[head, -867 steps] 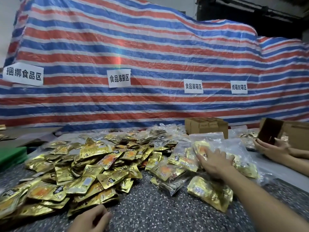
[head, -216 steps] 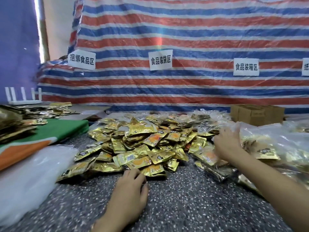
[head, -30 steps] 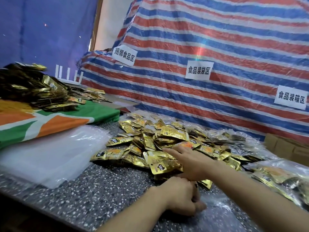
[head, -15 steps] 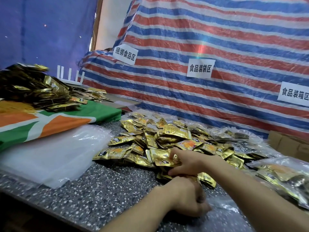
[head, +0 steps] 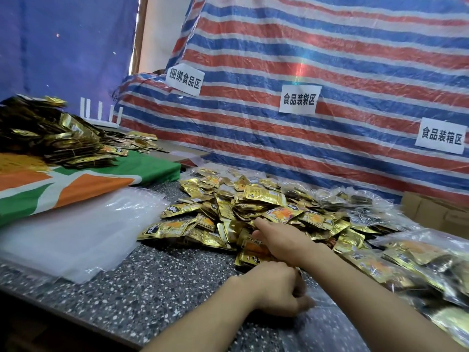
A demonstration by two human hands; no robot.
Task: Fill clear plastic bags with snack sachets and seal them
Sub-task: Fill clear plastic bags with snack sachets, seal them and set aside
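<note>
Atop sachet pile (head: 253,204), right hand (head: 284,242) flat, fingers straight; left hand's (head: 276,288) fingers curled round clear bag (head: 322,323).

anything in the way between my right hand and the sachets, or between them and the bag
Nothing visible. The right hand touches the near edge of the sachet pile, and the left hand grips what looks like the clear bag just in front of it.

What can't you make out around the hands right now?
Head view:
Left hand: its own back hides whether it pinches the clear bag.
Right hand: reaches into the sachets; grip unclear.
Filled bags: cut off by the right edge.
Print on the sachets: too small.
</note>
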